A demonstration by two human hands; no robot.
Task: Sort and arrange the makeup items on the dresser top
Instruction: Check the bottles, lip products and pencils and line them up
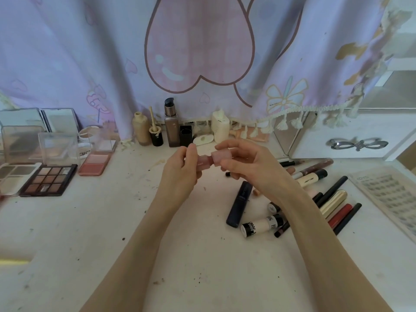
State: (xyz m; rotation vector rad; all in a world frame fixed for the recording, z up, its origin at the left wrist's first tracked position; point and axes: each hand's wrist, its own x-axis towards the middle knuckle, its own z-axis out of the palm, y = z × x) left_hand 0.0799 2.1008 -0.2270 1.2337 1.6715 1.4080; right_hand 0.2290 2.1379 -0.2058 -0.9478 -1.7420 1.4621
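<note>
Above the middle of the white dresser top (90,233), both hands hold a small pink tube. My left hand (182,172) grips the pink tube body (203,164). My right hand (245,164) pinches its pink cap (221,156), which sits at the end of the body. To the right lies a heap of makeup: a dark navy tube (238,204), a white tube with black print (262,226), a gold lipstick (334,203), a red pencil (340,216) and black pencils (332,191).
Open eyeshadow palettes (48,180) and a pink blush compact (95,164) lie at the left. Foundation bottles (172,124) and a cream bottle (220,127) stand along the back under a lilac curtain. A lash tray (389,194) and a white drawer box (355,140) sit at the right.
</note>
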